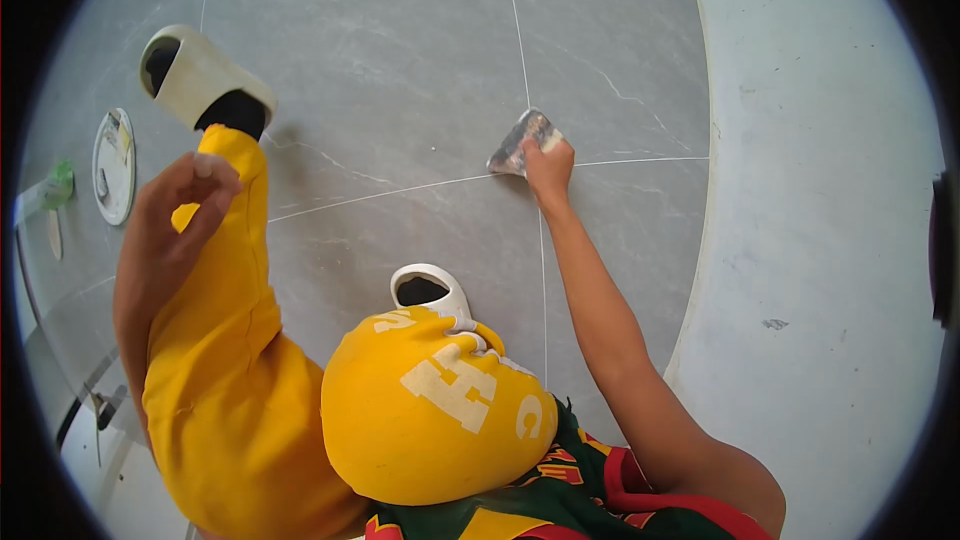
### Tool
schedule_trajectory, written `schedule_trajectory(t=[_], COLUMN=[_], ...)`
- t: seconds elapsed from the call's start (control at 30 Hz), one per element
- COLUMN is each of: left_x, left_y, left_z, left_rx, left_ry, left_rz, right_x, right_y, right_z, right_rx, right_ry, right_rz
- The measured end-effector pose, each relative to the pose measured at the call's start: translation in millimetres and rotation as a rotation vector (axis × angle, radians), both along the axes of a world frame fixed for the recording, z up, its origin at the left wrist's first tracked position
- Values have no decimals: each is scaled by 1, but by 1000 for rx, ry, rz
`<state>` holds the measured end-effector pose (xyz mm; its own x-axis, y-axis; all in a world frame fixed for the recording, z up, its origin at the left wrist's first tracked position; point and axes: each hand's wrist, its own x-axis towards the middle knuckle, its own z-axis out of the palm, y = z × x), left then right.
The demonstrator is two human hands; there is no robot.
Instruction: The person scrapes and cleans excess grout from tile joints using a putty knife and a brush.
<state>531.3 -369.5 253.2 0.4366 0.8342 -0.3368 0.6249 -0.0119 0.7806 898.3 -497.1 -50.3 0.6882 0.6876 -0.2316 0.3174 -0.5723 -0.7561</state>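
My right hand (550,168) is closed on a stained rag (518,138), grey and brown and roughly three-cornered, pressed flat to the grey tiled floor (420,70). The rag lies where two thin white tile joints (455,181) cross; the hand covers part of it. Over my left shin, beside the yellow trouser leg (235,270), my left hand (180,205) is curled with fingertips near the thumb. Nothing shows inside it.
A white round lid (114,168) holding small tools or scraps lies at the left. Beyond it are a green item (62,182) and a flat pale stick (55,233). A white wall (800,200) rises on the right. My light slippers (205,80) rest on the tiles.
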Motion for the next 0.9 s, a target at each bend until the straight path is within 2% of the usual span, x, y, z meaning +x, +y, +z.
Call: schedule_trajectory(t=[0.07,0.13,0.2,0.23,0.27,0.33,0.43,0.5,0.57,0.67,0.77,0.9], left_x=[-9,-28,-32,-32,-34,-57,-64,-59,-58,-71,-58,-57], left_y=[-43,-71,-87,-92,-99,-118,-115,-105,-105,-108,-101,-95], left_z=[29,58,81,80,72,32,-32,-55,-60,-66,-68,-66], left_rx=[225,103,-152,-285,-402,-591,-588,-389,-282,-519,-385,-407], left_ry=[20,89,309,287,263,119,32,62,38,-108,24,-20], left_rz=[1,-148,-270,-278,-279,-125,1,-2,3,123,-56,-45], right_x=[-2,-11,-30,-39,-47,-55,-60,-52,-49,-47,-45,-45], right_y=[25,20,-8,-19,-23,-27,-21,-19,-27,-23,-13,-15], right_z=[30,50,74,69,56,35,15,11,11,11,15,17], right_rx=[-25,-20,-76,-117,-143,-163,-150,-161,-119,-117,-131,-153], right_ry=[-23,-302,-515,-531,-555,-645,-785,-798,-789,-751,-752,-741], right_rz=[96,276,424,473,522,575,554,550,605,610,575,590])
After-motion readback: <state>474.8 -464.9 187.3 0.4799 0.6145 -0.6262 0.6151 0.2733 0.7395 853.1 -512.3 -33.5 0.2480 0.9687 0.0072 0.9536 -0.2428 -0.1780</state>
